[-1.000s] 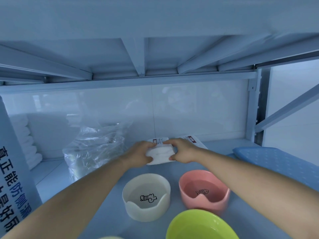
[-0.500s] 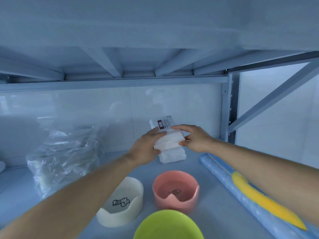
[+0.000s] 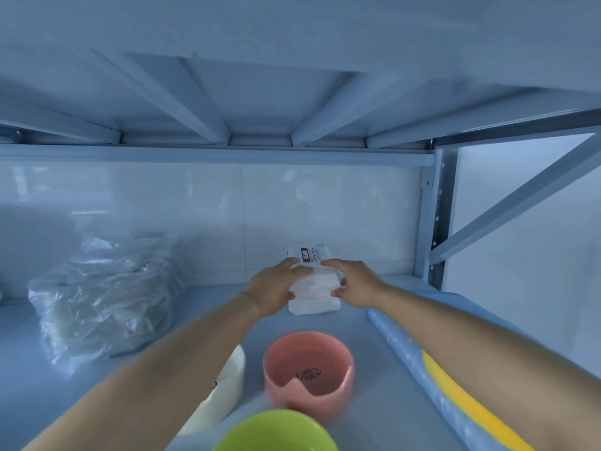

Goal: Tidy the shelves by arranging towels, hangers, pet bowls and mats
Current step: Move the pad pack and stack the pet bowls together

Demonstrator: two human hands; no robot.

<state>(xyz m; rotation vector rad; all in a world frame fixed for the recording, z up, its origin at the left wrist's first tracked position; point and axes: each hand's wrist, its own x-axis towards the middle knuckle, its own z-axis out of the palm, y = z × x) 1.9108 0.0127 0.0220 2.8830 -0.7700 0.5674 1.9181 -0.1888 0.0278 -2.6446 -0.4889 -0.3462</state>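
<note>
both hands, left hand point(image 3: 276, 289) and right hand point(image 3: 353, 283), fingers curled, grip the soft white wrapped towel pack point(image 3: 313, 292) by its sides; light, squashy, likely slippery film.

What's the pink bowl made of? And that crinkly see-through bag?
The pink bowl looks like glazed ceramic, maybe plastic: thick smooth walls, soft shine. The bag looks like thin clear plastic film: see-through, crumpled, with bright glints.

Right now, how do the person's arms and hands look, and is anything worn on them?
The left hand and right hand are bare: no gloves, rings or watch show. The left forearm and right forearm are bare too, with no sleeve in view.
</note>
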